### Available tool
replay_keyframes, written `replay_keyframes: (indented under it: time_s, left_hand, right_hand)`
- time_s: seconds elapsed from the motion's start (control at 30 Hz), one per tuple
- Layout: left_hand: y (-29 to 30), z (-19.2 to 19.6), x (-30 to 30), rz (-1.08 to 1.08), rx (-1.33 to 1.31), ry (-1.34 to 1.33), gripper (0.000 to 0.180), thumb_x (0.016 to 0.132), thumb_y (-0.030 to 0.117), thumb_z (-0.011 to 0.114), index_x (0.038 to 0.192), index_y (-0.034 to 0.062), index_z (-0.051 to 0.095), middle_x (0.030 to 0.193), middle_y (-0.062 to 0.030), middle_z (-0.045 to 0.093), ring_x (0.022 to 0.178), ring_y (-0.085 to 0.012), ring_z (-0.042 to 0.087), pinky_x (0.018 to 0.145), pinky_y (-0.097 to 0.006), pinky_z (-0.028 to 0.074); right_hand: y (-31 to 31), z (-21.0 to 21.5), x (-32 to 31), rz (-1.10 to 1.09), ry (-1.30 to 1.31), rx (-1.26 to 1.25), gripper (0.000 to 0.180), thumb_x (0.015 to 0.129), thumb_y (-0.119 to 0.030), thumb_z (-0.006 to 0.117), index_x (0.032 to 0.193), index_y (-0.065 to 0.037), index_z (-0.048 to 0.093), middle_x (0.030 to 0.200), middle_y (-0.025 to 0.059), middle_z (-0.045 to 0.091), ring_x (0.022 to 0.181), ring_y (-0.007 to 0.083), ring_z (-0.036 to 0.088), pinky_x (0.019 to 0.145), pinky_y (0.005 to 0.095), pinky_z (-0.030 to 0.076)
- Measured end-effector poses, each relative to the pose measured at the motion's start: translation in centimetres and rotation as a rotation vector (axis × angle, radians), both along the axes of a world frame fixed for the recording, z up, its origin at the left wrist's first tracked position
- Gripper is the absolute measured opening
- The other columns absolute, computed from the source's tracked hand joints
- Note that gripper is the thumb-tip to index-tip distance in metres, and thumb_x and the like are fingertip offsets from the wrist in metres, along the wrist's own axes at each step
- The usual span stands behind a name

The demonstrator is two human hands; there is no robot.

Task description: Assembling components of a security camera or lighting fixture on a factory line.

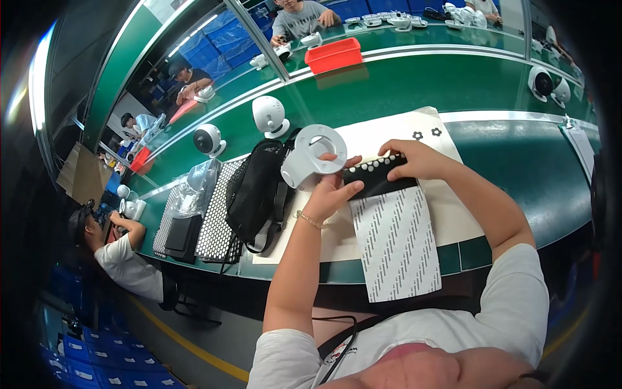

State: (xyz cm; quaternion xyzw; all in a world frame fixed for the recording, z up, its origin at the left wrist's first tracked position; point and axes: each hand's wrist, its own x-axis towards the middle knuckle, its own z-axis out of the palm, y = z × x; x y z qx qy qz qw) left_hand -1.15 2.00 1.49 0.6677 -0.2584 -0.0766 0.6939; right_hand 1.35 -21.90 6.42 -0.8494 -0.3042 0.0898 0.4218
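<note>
My left hand [329, 196] is closed on a white plastic ring-shaped part [297, 170] with a short neck, fingertips showing through its opening. Its thumb lies against the left edge of a sheet of round stick-on pads [382, 184]. This sheet is bent over: the black face with a row of white dots is on top, and the white printed backing hangs down past the table edge. My right hand [420, 159] pinches the sheet's upper right part, fingers curled over the dotted edge. Both hands are above a large cream paper sheet [453, 214].
Left of my hands lie a black mesh bag [254, 194], dotted pad sheets [217, 223] and clear plastic bags [194, 185]. White cameras [267, 115] stand behind. Two small dark flower shapes [418, 135] lie on the paper. A red bin [334, 56] and co-workers are beyond.
</note>
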Motion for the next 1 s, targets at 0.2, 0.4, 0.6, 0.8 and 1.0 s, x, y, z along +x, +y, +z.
replay_keyframes:
  time_s: [0.2, 0.4, 0.6, 0.8, 1.0]
  left_hand:
    - [-0.2, 0.4, 0.4, 0.122, 0.158, 0.023, 0.060, 0.077, -0.006, 0.055, 0.121, 0.0109, 0.018, 0.116, -0.0047, 0.043, 0.107, -0.0100, 0.037, 0.089, -0.024, 0.035]
    - [-0.7, 0.6, -0.2, 0.254, 0.220, -0.174, 0.059, 0.078, -0.007, 0.054, 0.122, 0.0094, 0.019, 0.112, -0.0046, 0.041, 0.103, -0.0106, 0.038, 0.087, -0.023, 0.035]
    - [-1.2, 0.9, -0.1, 0.372, 0.090, -0.159, 0.058, 0.078, -0.006, 0.056, 0.121, 0.0098, 0.021, 0.109, -0.0041, 0.038, 0.099, -0.0100, 0.039, 0.084, -0.022, 0.035]
    - [-1.1, 1.0, 0.1, 0.390, 0.045, -0.237, 0.054, 0.078, -0.005, 0.057, 0.119, 0.0085, 0.026, 0.110, -0.0035, 0.037, 0.099, -0.0103, 0.038, 0.083, -0.021, 0.035]
    - [-0.6, 0.7, -0.2, 0.395, 0.034, -0.200, 0.053, 0.078, -0.004, 0.057, 0.119, 0.0081, 0.027, 0.109, -0.0032, 0.038, 0.097, -0.0099, 0.039, 0.081, -0.021, 0.036]
  right_hand:
    - [-0.5, 0.2, 0.5, -0.006, -0.070, 0.041, 0.051, 0.062, -0.014, 0.070, 0.108, -0.009, 0.049, 0.111, 0.0059, 0.045, 0.100, 0.0192, 0.043, 0.088, 0.0299, 0.036]
    - [-1.0, 0.2, 0.8, 0.019, 0.025, 0.086, 0.049, 0.068, -0.012, 0.065, 0.113, -0.012, 0.046, 0.097, 0.0062, 0.050, 0.092, 0.0178, 0.047, 0.082, 0.0289, 0.038]
    - [-0.7, -0.2, 0.7, -0.023, 0.127, 0.194, 0.045, 0.077, -0.013, 0.060, 0.117, -0.014, 0.041, 0.088, 0.0052, 0.047, 0.082, 0.0127, 0.045, 0.077, 0.0264, 0.037]
    - [-0.3, -0.9, 1.4, -0.049, 0.018, 0.248, 0.035, 0.084, -0.012, 0.053, 0.116, -0.011, 0.040, 0.094, 0.0050, 0.050, 0.085, 0.0126, 0.047, 0.079, 0.0258, 0.037]
    - [-0.1, -2.4, 2.0, -0.021, -0.028, 0.340, 0.022, 0.081, -0.017, 0.059, 0.100, -0.009, 0.050, 0.093, 0.0084, 0.056, 0.086, 0.0161, 0.052, 0.078, 0.0291, 0.041]
